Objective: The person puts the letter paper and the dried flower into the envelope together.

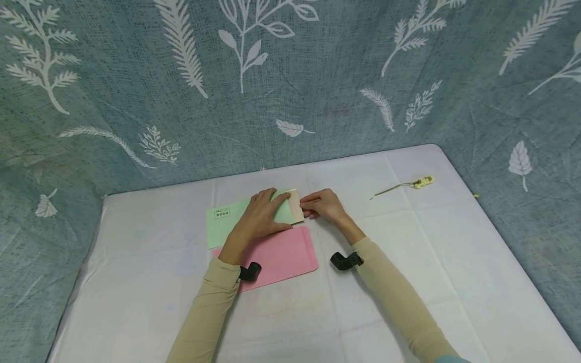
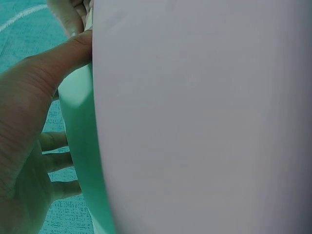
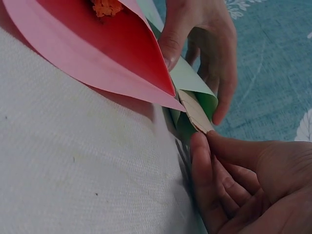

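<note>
A green envelope (image 1: 222, 229) with a small printed box lies on the table. My left hand (image 1: 260, 217) spans it, thumb at the near edge and fingers at the far edge, and its mouth bulges open. A flat beige piece, like card (image 3: 195, 111), sticks out of that mouth. With thumb and fingertips, my right hand (image 1: 324, 204) pinches the beige piece's outer edge. Beneath my left wrist, a pink envelope (image 1: 281, 257) lies along the near side of the green one. Inside its gaping mouth, the right wrist view shows something orange and ruffled (image 3: 106, 7).
A yellow flower sprig (image 1: 423, 182) with a thin stem lies at the back right of the white-covered table (image 1: 399, 302). Patterned blue-green cloth (image 1: 327, 101) hangs behind and at the sides. Close to the left wrist camera, a pale surface (image 2: 195, 117) fills most of that view.
</note>
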`<state>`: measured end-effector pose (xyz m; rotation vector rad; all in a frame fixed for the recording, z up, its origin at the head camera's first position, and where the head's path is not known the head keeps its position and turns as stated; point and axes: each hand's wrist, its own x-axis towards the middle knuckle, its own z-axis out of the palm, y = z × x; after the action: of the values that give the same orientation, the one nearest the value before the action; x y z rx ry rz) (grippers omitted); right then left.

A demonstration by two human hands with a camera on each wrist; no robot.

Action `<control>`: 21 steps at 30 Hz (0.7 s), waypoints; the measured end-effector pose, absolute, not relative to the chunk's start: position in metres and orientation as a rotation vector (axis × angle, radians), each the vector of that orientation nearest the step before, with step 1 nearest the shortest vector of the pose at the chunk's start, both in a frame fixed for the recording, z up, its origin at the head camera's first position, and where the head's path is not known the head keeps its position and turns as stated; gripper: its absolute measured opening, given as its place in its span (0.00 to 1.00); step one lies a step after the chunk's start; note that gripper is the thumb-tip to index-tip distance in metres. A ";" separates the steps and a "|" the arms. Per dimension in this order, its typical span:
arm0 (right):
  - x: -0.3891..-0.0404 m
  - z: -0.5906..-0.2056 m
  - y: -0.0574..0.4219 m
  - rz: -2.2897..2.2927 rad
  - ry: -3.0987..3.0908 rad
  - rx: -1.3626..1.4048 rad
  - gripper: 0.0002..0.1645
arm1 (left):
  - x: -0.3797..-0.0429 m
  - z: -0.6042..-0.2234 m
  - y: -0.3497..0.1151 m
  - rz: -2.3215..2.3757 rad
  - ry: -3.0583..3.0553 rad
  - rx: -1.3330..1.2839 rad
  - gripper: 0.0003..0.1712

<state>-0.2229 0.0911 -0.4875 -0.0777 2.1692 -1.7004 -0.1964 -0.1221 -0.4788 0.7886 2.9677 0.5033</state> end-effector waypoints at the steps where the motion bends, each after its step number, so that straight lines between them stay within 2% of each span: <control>1: -0.223 -0.487 0.091 -1.705 2.163 -0.079 0.14 | -0.197 -0.478 -0.122 0.503 2.966 0.788 0.49; 21: -0.225 -0.488 0.080 -1.594 2.270 -0.141 0.13 | -0.198 -0.476 -0.124 0.547 2.951 0.795 0.48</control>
<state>-0.2245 0.0802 -0.4877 -0.1410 2.2701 -1.5936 -0.1983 -0.1235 -0.4762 0.7947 2.9510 0.5475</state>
